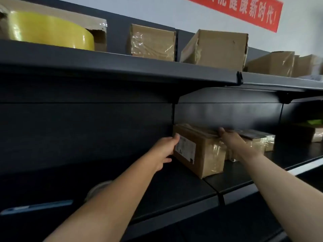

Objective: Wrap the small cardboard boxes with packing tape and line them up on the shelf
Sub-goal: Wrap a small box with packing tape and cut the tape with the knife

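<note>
A taped cardboard box (208,154) with a white label on its left face stands on the dark middle shelf (183,187). My left hand (166,151) lies against the labelled left face, thumb at the top edge. My right hand (229,138) rests on the box's top right edge, fingers reaching over it. Smaller taped boxes (258,142) sit just right of it, partly hidden by my right arm. A tape roll (96,188) lies on the shelf under my left forearm, mostly hidden.
The upper shelf (122,67) carries a big yellow tape roll (50,30) and several taped boxes (153,42). A blue-grey tool (36,206) lies at the lower left. Another box (316,133) sits far right. A red banner (244,9) hangs on the wall.
</note>
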